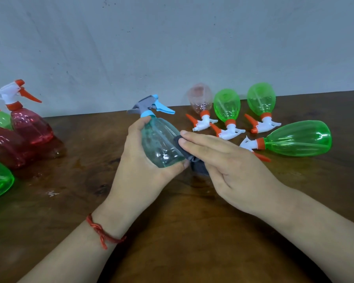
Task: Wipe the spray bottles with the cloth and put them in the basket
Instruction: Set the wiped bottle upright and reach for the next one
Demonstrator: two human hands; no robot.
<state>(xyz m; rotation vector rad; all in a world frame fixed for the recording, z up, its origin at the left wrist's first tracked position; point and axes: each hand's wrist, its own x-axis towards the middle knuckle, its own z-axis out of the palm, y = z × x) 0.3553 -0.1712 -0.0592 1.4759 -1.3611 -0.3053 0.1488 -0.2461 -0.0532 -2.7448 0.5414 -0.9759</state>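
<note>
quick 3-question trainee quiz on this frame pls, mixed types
1. True or false: the left hand grips the blue-capped bottle.
2. Multiple choice: the right hand presses the grey cloth against A) the wall, B) that bottle, C) the tabletop.
3. How many green bottles lie on their sides to the right of the hands?
Key: 1 true; 2 B; 3 three.
</note>
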